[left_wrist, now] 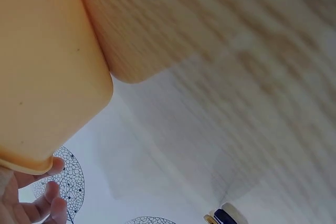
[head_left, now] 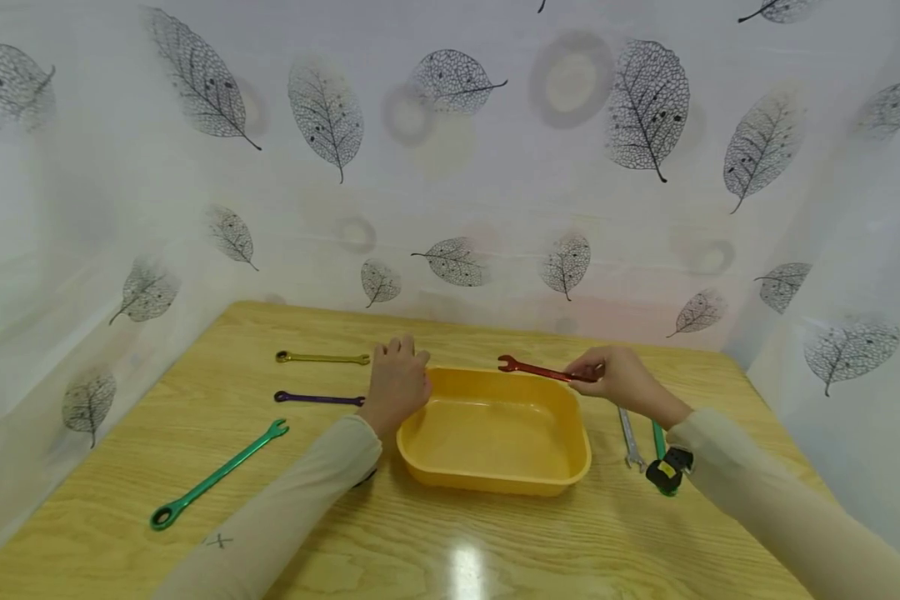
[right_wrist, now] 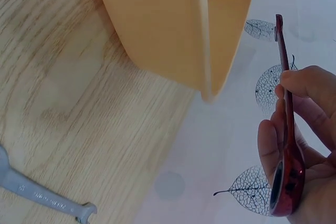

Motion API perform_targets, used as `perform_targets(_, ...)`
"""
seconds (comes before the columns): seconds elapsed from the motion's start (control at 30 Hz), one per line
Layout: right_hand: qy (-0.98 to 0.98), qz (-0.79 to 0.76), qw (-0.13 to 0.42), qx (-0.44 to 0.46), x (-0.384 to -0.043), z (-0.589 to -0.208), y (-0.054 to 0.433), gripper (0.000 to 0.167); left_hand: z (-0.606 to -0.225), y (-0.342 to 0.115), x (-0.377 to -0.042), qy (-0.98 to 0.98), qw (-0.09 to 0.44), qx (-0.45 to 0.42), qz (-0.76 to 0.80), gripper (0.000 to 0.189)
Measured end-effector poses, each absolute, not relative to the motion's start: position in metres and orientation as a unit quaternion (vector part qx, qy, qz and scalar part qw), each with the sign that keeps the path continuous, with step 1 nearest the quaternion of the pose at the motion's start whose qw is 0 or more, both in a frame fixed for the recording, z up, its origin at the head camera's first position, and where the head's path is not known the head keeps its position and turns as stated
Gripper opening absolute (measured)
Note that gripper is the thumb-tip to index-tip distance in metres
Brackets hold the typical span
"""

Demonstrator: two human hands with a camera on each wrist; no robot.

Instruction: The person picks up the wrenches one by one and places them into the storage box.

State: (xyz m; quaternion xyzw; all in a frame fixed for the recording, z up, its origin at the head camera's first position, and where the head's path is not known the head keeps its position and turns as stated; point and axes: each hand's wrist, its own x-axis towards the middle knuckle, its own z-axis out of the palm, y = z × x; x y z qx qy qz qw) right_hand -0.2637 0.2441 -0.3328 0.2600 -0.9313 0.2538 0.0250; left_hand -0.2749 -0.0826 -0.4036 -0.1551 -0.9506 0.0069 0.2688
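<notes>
A yellow plastic basin (head_left: 495, 482) stands on the table with its inside bare. My left hand (head_left: 399, 379) grips its left rim; in the left wrist view fingers (left_wrist: 39, 209) curl beside the rim corner. My right hand (head_left: 621, 382) pinches a red combination wrench (head_left: 536, 369) near its ring end, above the basin's back right corner. The wrench's open end points left over the basin. In the right wrist view the thumb lies along the red shaft, with the ring end (right_wrist: 287, 184) by the palm.
Left of the basin lie a yellow wrench (head_left: 322, 358), a purple wrench (head_left: 318, 398) and a larger green wrench (head_left: 221, 475). On the right are a silver wrench (head_left: 628, 437) and a green tool (head_left: 658, 440), partly hidden by the right wrist's camera. A leaf-patterned curtain (head_left: 495, 192) surrounds the table.
</notes>
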Motion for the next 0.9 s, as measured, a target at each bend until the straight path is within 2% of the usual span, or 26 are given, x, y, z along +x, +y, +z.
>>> perform_targets(0.57,-0.917,0.235,0.008,0.321,-0.274,-0.337,0.211,0.012,-0.402,-0.083,-0.274,-0.957,0.251,-0.147,0.015,0.015)
perform_targets(0.9,-0.910,0.233,0.000,0.343,-0.279,-0.335,0.194,0.010,-0.403,-0.083,-0.274,-0.953,0.262,-0.153,0.012,0.015)
